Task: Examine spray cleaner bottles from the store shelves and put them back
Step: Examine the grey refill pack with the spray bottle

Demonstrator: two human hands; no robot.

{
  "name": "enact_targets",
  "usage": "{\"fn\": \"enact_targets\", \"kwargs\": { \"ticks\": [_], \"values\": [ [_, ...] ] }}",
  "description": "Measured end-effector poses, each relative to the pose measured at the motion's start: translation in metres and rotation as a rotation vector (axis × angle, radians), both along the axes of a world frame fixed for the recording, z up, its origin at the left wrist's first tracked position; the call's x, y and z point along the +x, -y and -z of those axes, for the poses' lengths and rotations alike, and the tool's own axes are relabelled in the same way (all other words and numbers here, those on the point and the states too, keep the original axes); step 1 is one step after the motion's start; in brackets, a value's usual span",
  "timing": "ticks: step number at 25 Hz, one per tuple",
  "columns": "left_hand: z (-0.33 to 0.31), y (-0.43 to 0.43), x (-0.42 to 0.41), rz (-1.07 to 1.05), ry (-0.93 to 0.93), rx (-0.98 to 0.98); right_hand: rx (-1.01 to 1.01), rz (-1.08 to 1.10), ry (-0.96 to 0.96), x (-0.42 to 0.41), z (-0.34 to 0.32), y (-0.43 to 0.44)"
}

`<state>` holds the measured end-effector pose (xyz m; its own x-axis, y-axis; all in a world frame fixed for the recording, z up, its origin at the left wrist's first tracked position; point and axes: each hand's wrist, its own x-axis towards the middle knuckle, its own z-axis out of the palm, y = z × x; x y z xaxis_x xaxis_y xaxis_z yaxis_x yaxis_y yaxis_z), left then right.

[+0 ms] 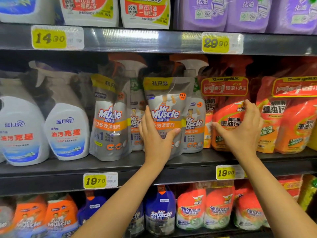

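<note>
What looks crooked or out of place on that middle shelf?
The grey Mr Muscle pouch gripped by the left hand leans tilted rather than standing upright. The right hand grips the orange pack. No spill or damage shows.

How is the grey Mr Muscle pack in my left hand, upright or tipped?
Upright: the grey Mr Muscle pack shows its yellow band on top and label right way up; the left hand grips its lower part.
</note>
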<state>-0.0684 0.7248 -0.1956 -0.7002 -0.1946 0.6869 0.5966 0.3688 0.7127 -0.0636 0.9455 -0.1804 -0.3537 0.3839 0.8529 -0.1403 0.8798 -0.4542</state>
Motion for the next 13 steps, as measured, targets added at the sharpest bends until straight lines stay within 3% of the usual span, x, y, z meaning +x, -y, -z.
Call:
{"fn": "enact_targets", "kwargs": {
  "ticks": [8,13],
  "values": [
    [0.001,0.004,0.002,-0.052,0.031,-0.088,0.047,-0.015,-0.053,0.006,0.004,0.011],
    [-0.007,0.027,0.018,-0.071,-0.003,-0.215,0.006,0.074,0.032,0.011,0.005,0.023]
  ]
}}
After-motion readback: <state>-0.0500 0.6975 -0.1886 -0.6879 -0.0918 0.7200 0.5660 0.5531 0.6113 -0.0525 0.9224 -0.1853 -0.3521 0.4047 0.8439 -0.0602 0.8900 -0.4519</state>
